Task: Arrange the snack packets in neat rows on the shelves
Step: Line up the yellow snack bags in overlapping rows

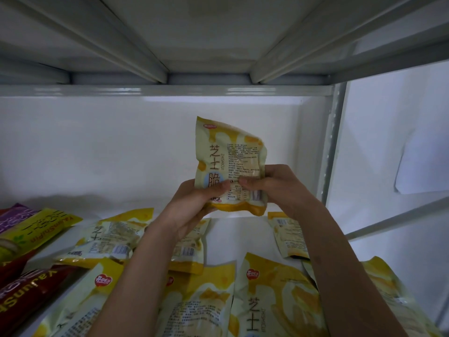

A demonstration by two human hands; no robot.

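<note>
A yellow and cream snack packet [230, 154] stands upright in the air above the white shelf [233, 232], its printed back facing me. My left hand [196, 205] grips its lower left part, thumb across the front. My right hand [277, 188] grips its lower right part, thumb pressed on the print. Several more yellow packets lie flat and scattered on the shelf: one at the left [109, 237], one under my left forearm [189, 246], one at the right back [289, 234], and larger ones at the front [272, 295].
Purple [14, 217], lime green [41, 229] and dark red [24, 290] long packets lie at the shelf's left end. The upper shelf's underside [209, 40] hangs close overhead. A metal upright [332, 147] bounds the right side, with a white wall behind.
</note>
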